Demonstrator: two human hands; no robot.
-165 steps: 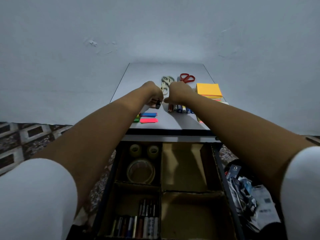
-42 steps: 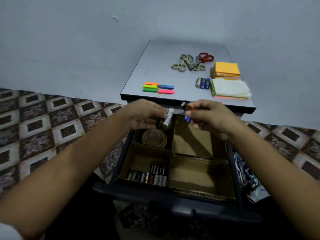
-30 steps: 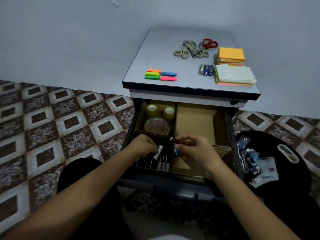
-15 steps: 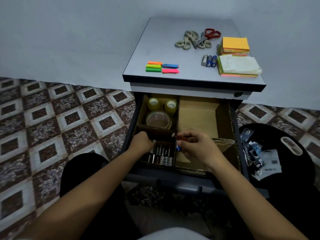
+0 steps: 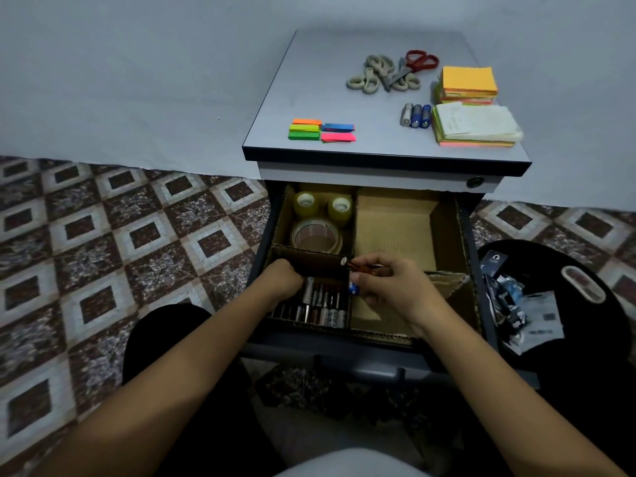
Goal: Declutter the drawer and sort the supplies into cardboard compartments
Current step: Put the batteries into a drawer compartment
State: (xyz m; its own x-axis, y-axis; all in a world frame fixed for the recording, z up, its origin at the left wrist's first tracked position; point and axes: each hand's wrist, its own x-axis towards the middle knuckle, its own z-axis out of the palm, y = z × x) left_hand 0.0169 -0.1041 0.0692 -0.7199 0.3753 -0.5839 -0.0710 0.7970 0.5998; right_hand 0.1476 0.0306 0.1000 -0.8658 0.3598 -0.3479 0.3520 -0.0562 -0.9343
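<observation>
Down from the grey tabletop (image 5: 327,98), the left hand (image 5: 280,282) now digs into the front-left cardboard compartment (image 5: 309,266) among stored cylindrical batteries (image 5: 323,306), its grip hidden; the right hand (image 5: 389,287) pinches an orange-red battery (image 5: 358,266) and a blue battery (image 5: 353,288) just beside it. Three loose batteries (image 5: 415,116) remain on top.

Bright stationery on a grey desk (image 5: 327,80)
Neon orange, green, blue and pink flags (image 5: 321,130) at eight o'clock; red-handled scissors (image 5: 418,62) at one; orange notes (image 5: 468,80) at two; brown-and-white diamond floor tiles (image 5: 120,235).
</observation>
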